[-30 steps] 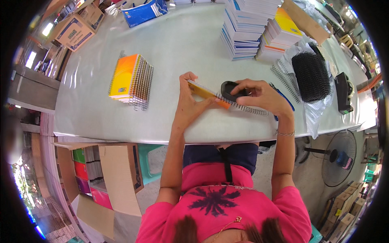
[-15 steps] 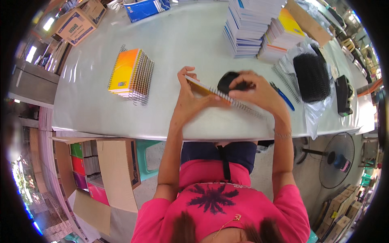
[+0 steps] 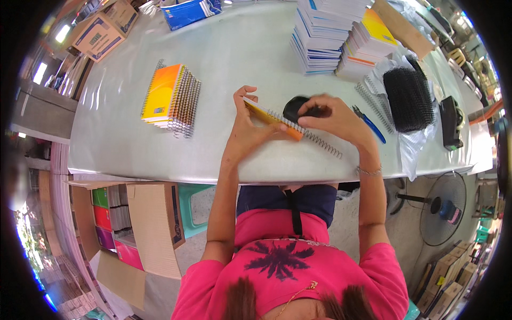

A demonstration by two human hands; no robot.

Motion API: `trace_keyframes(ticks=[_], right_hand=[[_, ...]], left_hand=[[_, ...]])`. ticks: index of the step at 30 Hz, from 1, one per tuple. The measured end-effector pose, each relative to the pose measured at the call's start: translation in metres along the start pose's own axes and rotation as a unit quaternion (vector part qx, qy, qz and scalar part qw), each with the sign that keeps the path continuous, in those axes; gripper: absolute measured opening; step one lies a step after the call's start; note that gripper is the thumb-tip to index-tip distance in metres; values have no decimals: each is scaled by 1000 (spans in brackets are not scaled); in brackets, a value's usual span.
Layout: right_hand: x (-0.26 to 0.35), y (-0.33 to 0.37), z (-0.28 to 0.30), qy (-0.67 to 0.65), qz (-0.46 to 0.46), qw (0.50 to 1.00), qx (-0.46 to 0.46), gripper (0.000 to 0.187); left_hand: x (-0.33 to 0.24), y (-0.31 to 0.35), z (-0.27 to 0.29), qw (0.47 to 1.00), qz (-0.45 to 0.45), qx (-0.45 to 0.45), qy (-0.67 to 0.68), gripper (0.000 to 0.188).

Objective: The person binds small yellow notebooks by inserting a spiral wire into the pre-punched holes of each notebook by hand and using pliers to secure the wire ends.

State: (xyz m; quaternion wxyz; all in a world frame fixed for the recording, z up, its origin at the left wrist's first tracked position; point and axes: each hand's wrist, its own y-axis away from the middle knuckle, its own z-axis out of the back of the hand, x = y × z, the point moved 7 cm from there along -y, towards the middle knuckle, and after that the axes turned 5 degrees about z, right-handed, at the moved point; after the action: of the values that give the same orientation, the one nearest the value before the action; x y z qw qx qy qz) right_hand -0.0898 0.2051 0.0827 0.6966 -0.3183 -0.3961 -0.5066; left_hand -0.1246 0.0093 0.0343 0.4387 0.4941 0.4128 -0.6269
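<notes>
My left hand (image 3: pixel 246 127) grips a small yellow and orange notebook (image 3: pixel 292 133) tilted over the table, thumb along its near side and fingers behind its upper end. A wire spiral coil (image 3: pixel 322 143) runs along the notebook's edge, and its loose tail sticks out to the lower right. My right hand (image 3: pixel 330 118) is curled round a dark, round black object (image 3: pixel 292 109) beside that edge, the thumb close to the coil. Whether the thumb touches the wire is hard to see. Left of my hands stands a stack of yellow and orange spiral notebooks (image 3: pixel 166 96).
Blue-handled pliers (image 3: pixel 370 125) and loose coils (image 3: pixel 373 104) lie to the right, near a bundle of black coils (image 3: pixel 409 98) on plastic. Tall stacks of booklets (image 3: pixel 322 40) stand behind. An open carton (image 3: pixel 154 229) is below the table's left; a fan (image 3: pixel 440 208) stands right.
The coil's loose tail, blurred before, now shows sharply and ends a little nearer the notebook. Both hands keep nearly the same grip and place.
</notes>
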Motion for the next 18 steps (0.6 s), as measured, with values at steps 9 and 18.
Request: trace_keyframes(ticks=[9, 18], right_hand=[[6, -5, -5, -104, -44, 994, 4, 37], [-2, -7, -9, -111, -64, 991, -25, 32]], left_hand=[[6, 5, 0, 1000, 17, 15, 18, 101], [-4, -5, 2, 999, -12, 27, 20, 89]])
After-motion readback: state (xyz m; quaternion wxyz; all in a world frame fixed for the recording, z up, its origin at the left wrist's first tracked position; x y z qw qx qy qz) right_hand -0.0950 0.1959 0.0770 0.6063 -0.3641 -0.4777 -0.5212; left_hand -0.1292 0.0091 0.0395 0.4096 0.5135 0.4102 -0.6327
